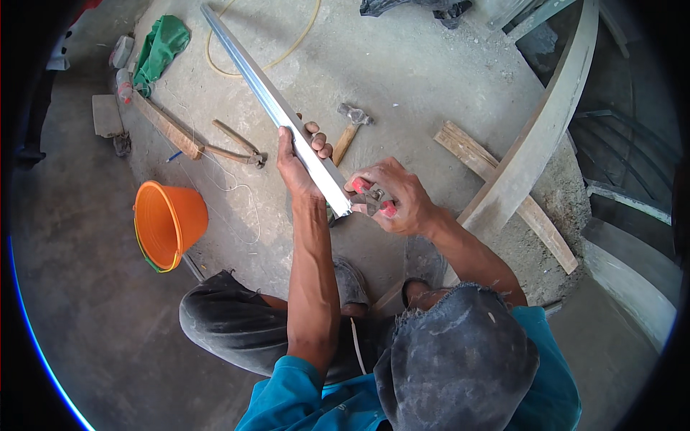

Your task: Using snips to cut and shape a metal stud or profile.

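Note:
My left hand (pixel 302 154) grips a long white and silver metal channel (pixel 251 82) near its lower end, with the far end reaching toward the top left. My right hand (pixel 402 205) is closed round a red-handled metal cutting tool (pixel 370 197), whose head is at the channel's lower end; whether its jaws grip the metal I cannot tell. A hammer (pixel 351 122) with a wooden handle lies just beyond my hands. Pincers (pixel 237 151) lie to the left of it.
An orange bucket (pixel 181 219) stands left. Boards (pixel 165 122) lie upper left and right, with a curved pale beam (pixel 546 122) across the right. A green cloth (pixel 158 47), a yellowish hose (pixel 302 36) and thin string lie around. My knees and feet are below my hands.

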The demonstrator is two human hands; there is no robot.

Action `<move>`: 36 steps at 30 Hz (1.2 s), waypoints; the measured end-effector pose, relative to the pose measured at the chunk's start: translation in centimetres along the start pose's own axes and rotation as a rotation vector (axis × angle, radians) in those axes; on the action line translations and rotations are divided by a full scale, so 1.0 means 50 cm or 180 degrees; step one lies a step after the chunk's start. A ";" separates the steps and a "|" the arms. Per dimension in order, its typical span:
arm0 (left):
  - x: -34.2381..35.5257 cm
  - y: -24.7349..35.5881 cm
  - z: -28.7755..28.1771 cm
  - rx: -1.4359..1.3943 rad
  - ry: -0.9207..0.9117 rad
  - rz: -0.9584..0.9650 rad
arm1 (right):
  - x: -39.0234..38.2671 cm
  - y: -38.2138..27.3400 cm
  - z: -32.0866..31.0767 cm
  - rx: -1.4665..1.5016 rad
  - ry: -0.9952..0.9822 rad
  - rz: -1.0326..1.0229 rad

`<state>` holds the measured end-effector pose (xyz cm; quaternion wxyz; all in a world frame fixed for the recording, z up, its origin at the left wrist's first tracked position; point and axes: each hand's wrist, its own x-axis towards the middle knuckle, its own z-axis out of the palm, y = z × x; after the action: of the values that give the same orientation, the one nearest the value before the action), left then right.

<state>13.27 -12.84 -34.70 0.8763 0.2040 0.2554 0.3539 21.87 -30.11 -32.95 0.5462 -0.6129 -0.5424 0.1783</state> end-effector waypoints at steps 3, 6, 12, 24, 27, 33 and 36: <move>0.000 -0.007 0.005 0.0042 0.0050 0.0018 | -0.003 0.020 -0.003 0.0078 -0.0025 -0.0038; -0.002 -0.008 0.007 0.0070 0.0066 0.0027 | 0.005 0.017 -0.010 0.0089 -0.0072 0.0090; 0.000 -0.011 0.003 0.0210 0.0144 0.0033 | 0.053 0.012 -0.029 0.0951 -0.0435 0.0886; 0.008 -0.026 -0.016 0.0231 0.0067 0.0038 | 0.077 0.067 -0.048 0.1871 -0.0883 0.1227; 0.010 -0.028 -0.010 0.0243 0.0104 0.0049 | 0.046 0.069 -0.053 0.1545 -0.0571 0.1257; 0.006 -0.025 0.009 0.0066 0.0080 0.0108 | -0.053 0.018 -0.017 0.2151 0.0483 0.1851; 0.003 -0.027 0.012 0.0516 0.0375 0.0052 | -0.072 -0.002 0.010 0.2478 0.0702 0.1866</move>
<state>14.42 -13.74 -34.99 0.8375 0.2552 0.3325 0.3505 20.14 -32.99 -34.40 0.7155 -0.5054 -0.1796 0.4477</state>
